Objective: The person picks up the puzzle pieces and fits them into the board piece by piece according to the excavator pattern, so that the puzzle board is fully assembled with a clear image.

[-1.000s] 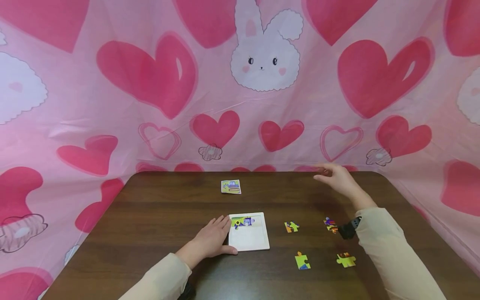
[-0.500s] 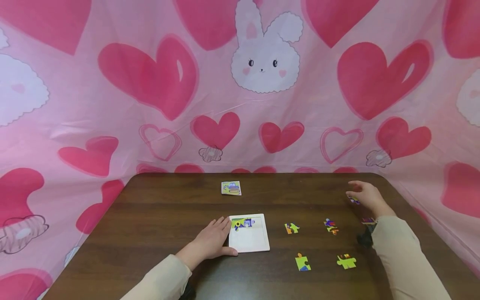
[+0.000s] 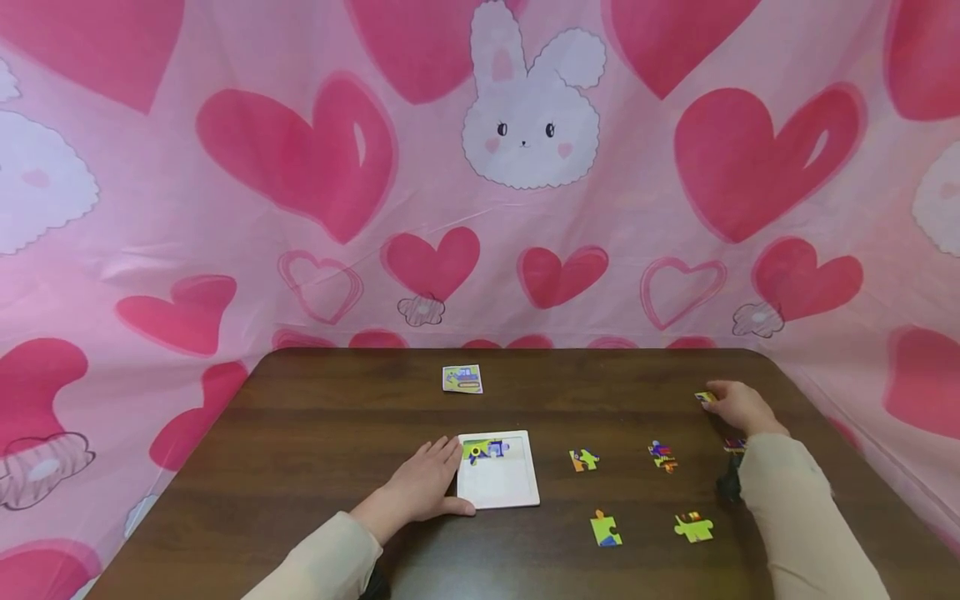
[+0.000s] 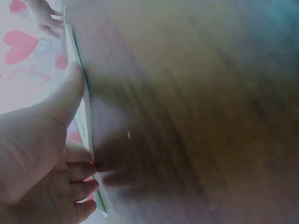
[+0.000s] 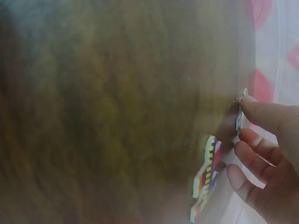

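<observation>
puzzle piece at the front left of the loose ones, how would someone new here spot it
On the brown table, find the white tray that the left hand touches. To its right, the puzzle piece is the left one in the row nearest the person. Mostly yellow-green, it shows blue at the bottom, unlike its right neighbour.

Pale cream sleeves, bare hands, and something black at each wrist.
We see plain, long sleeves on both arms, the left sleeve (image 3: 322,552) and the right sleeve (image 3: 806,517) alike in their light, matte cloth, loosely cut and softly creased. Each reaches down to the wrist, where the cuff leaves the left hand (image 3: 423,483) and the right hand (image 3: 746,407) bare. By the right cuff we make out a small, dark, blocky device (image 3: 730,482); by the left, a similar black shape (image 3: 375,586), partly cut off, its details too dim to read.
</observation>
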Demonstrator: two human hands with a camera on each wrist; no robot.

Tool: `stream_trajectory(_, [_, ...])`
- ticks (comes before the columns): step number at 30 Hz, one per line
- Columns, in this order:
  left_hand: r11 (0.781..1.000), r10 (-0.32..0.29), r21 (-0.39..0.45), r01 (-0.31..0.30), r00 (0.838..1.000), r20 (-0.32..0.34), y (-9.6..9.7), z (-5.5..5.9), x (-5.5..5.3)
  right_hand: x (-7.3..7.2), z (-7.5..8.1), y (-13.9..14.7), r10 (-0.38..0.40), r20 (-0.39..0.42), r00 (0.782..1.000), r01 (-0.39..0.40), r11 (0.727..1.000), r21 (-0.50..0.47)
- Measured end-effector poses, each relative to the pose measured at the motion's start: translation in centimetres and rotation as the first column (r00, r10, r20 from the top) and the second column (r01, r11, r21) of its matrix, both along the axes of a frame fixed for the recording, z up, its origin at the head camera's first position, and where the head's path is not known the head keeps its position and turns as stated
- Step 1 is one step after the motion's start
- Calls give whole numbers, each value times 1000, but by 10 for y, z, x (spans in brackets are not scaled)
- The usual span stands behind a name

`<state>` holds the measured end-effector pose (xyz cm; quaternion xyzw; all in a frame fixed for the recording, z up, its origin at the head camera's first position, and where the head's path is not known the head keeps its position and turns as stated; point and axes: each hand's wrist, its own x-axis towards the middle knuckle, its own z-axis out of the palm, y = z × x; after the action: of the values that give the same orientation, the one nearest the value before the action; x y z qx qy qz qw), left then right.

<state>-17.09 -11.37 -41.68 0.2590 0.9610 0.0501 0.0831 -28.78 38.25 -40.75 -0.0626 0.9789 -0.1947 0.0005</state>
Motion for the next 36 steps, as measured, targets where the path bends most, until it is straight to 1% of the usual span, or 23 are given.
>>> stream_trajectory(4, [1000,-3,2,3,1000,0,0,-1,1,-2,-3,0,-7,21,1000,6,1000,28])
stream_trajectory(9, [1000,-5,1,5,1000,-3,0,-2,1,-3,-3,-1,-11,29,1000,10,1000,21])
stream_trajectory(15, [1000,-3,0,3,1000,2,0,1,1,-3,-3,-2,2,-16,1000,-2,1000,-22])
stream_trajectory(19, [1000,-2,-1,2,1000,4,0,2,2,-2,-4,-1,6,-10,1000,-6,999,-43])
stream_trajectory(22, [1000,-5,0,5,1000,3,1,3,2,0,-5,-1,-17,-13,1000,16,999,-46])
stream_trajectory(25, [1000,-7,0,7,1000,3,0,4,2,2,-7,0,-40,-36,999,38,998,-56])
stream_trajectory(27, [1000,-7,-1,7,1000,2,0,3,2,3,-8,0,-50,-52,997,46,996,-73])
stream_trajectory(30, [1000,-7,-2,7,1000,1,0,2,1,2,-10,0,-48,-88,995,39,994,-98])
stream_trajectory(32, [1000,-9,-1,9,1000,-2,0,2,1,2,-10,-1,-39,-104,994,26,991,-132])
stream_trajectory(34, [1000,-10,-1,10,1000,-5,0,2,0,2,-9,-3,-35,-93,995,17,982,-189])
stream_trajectory(36, [1000,-11,-1,11,1000,-7,0,2,0,2,-7,-5,-29,-63,998,12,966,-259])
